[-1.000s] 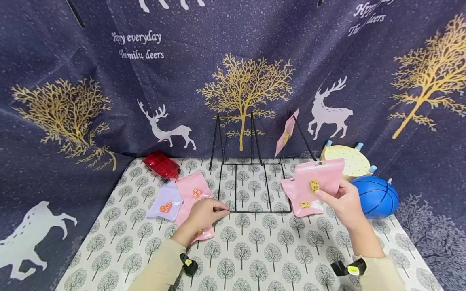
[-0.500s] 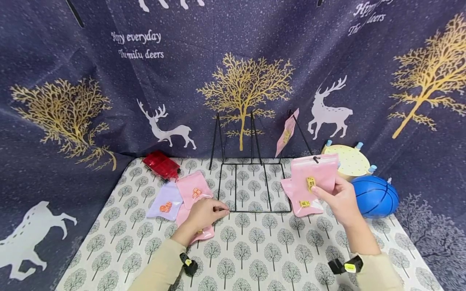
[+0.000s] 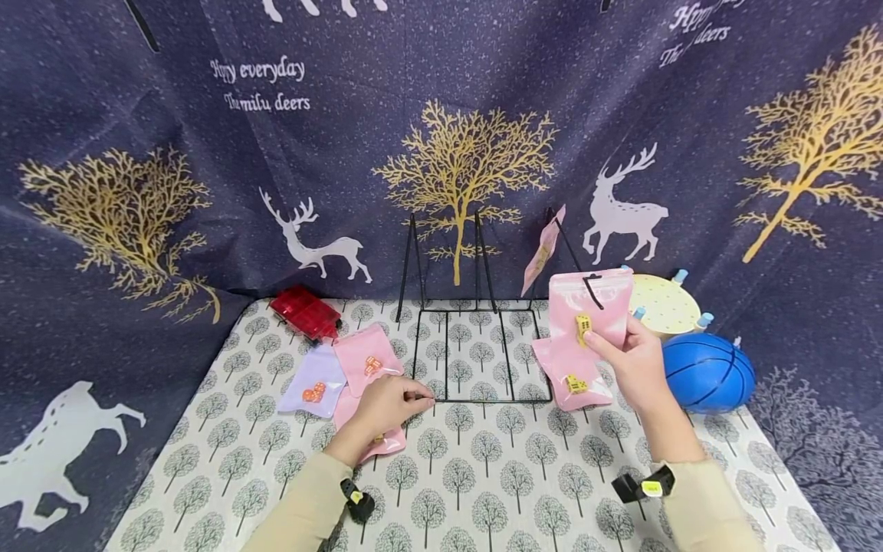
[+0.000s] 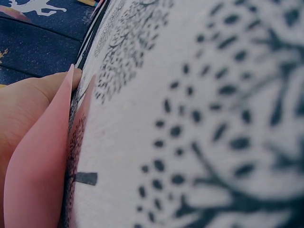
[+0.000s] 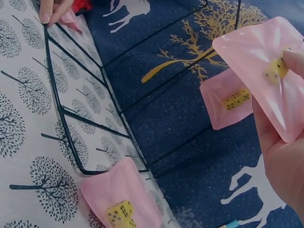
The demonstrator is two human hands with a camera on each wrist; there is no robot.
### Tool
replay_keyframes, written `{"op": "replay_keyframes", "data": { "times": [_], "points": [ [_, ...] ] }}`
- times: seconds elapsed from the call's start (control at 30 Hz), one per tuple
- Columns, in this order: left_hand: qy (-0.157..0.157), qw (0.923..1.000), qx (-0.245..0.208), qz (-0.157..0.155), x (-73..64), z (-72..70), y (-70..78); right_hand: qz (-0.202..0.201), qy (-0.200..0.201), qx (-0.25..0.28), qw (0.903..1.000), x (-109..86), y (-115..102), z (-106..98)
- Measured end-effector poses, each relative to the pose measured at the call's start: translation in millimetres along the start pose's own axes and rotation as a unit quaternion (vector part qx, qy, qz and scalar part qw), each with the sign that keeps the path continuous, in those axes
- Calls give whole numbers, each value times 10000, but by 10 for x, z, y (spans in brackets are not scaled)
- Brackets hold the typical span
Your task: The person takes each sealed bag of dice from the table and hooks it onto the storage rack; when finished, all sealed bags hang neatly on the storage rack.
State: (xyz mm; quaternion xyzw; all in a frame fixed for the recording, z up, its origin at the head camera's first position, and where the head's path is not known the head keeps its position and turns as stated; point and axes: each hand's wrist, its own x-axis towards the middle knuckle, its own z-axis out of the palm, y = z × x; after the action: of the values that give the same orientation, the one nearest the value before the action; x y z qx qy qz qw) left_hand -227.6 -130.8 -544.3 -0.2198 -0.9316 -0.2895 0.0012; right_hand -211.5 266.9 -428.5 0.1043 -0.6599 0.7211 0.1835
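Observation:
My right hand (image 3: pixel 641 368) grips a pink zip pouch (image 3: pixel 562 299) by its right side, thumb over the yellow dice (image 3: pixel 583 328) inside. A prong (image 3: pixel 571 249) of the black wire rack (image 3: pixel 483 402) passes through the pouch's top hole, its tip sticking out in front. Farther back on that prong hangs another pink pouch (image 3: pixel 540 257). With its fingertips, my left hand (image 3: pixel 379 402) pinches the front left corner of the rack's base. Beside the rack's right side lies a pink pouch with yellow dice (image 5: pixel 135 190).
Left of the rack lie a lilac pouch (image 3: pixel 303 383), a pink pouch (image 3: pixel 362 349) with orange dice, and another pink pouch (image 3: pixel 393 443) partly under my left wrist. A red toy car (image 3: pixel 306 313) stands behind them. At right are a blue ball (image 3: pixel 707 376) and a yellow stool-like thing (image 3: pixel 665 301).
My right hand has moved left and up with the pouch, further onto the prong, so more of the tip now shows in front. The left hand has stayed on the rack's corner.

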Motion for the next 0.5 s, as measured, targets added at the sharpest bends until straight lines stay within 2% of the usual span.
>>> {"op": "replay_keyframes", "data": {
  "times": [0.2,0.4,0.5],
  "points": [
    [-8,10000,-36,8,1,-2,4,205,49,291,9994,103,11,81],
    [-15,10000,-5,-23,-2,0,7,363,338,-50,9988,214,57,132],
    [-26,10000,9,-39,-3,1,8,413,463,-22,9981,270,101,158]
  ]
}}
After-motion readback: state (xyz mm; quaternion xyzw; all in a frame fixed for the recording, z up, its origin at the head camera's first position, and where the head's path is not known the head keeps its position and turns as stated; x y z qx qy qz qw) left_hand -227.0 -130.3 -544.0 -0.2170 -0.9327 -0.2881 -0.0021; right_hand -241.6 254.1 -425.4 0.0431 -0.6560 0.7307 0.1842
